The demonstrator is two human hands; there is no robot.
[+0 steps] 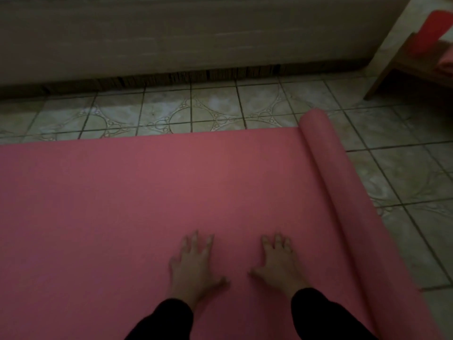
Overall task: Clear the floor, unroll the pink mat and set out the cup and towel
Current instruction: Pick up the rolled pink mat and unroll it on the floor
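The pink mat [147,197] lies mostly unrolled across the tiled floor, running out of view at the left. Its remaining rolled part [343,192] forms a thin tube along the right side. My left hand [193,266] and my right hand [279,263] both rest flat on the mat near its front, fingers spread, palms down, a little left of the roll. Black sleeves cover both forearms. A folded pink cloth [445,65], possibly the towel, lies on a wooden seat at the far right. No cup is in view.
A pale wall or sofa base [186,40] runs along the back with a dark gap beneath it. A wooden chair or stool [402,65] with something red [434,35] on it stands at the upper right. Patterned floor tiles [404,173] show behind and right of the mat.
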